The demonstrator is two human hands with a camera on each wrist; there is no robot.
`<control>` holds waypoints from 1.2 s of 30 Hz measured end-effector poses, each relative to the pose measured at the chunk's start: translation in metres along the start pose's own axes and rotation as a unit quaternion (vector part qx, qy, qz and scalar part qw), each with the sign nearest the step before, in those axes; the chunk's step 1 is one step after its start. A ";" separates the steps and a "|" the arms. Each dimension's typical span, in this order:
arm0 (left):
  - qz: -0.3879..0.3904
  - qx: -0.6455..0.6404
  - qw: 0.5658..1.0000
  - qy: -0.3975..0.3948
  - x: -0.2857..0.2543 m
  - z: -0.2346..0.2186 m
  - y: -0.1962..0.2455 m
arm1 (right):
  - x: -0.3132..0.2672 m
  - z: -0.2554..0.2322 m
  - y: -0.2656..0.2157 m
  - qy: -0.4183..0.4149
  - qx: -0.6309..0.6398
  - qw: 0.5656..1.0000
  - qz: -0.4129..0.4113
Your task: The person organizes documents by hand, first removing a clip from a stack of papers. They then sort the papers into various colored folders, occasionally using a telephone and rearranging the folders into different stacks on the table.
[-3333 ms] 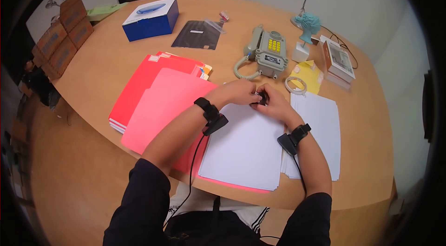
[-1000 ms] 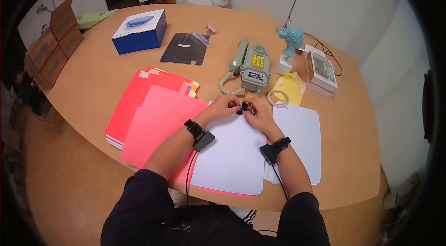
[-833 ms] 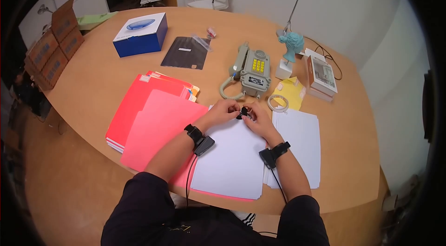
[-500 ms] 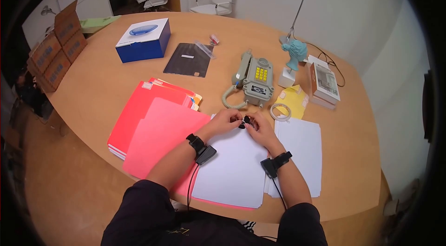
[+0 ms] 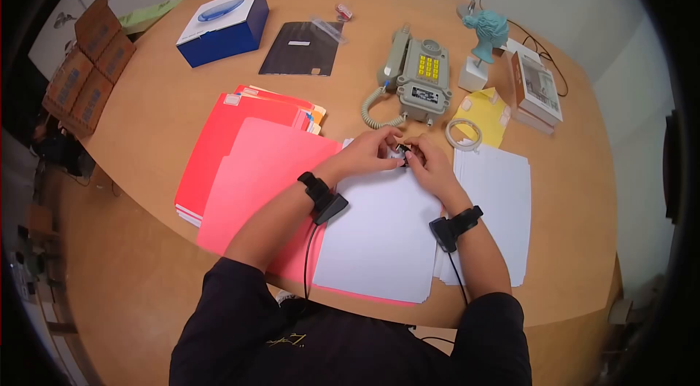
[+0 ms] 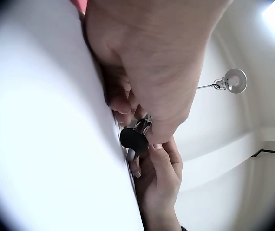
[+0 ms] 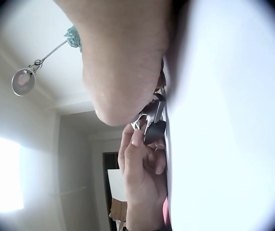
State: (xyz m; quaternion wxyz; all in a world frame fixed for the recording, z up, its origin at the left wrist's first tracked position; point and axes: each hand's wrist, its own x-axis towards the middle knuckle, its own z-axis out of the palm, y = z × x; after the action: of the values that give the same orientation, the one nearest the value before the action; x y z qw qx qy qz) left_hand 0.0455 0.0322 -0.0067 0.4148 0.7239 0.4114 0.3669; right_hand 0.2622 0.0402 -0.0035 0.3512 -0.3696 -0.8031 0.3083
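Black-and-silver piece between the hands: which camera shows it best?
Right wrist: the black-and-silver piece shows large, with metal and dark parts. Left wrist: mostly its dark rounded face. Head: tiny, partly covered by the hands.

Left hand (image 5: 370,152) spread wider, head view lowered

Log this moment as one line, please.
left hand: holds black-and-metal piece | right hand: holds same piece | place: far end of white paper stack | beyond: grey telephone
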 end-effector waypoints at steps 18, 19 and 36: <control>0.101 0.065 0.993 -0.006 -0.004 0.000 0.000 | 0.001 -0.003 -0.008 -0.006 -0.002 1.000 -0.013; 0.099 0.057 0.993 -0.002 -0.004 0.000 0.000 | 0.002 -0.004 -0.009 -0.008 -0.004 1.000 -0.015; 0.084 0.039 0.996 0.008 -0.005 -0.003 0.003 | 0.002 -0.007 -0.019 -0.049 -0.039 0.998 -0.009</control>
State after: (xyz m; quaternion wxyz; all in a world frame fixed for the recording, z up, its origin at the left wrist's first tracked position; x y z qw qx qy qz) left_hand 0.0416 0.0278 -0.0037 0.3504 0.7690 0.3661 0.3897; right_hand 0.2595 0.0337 0.0151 0.2992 -0.3600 -0.8344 0.2910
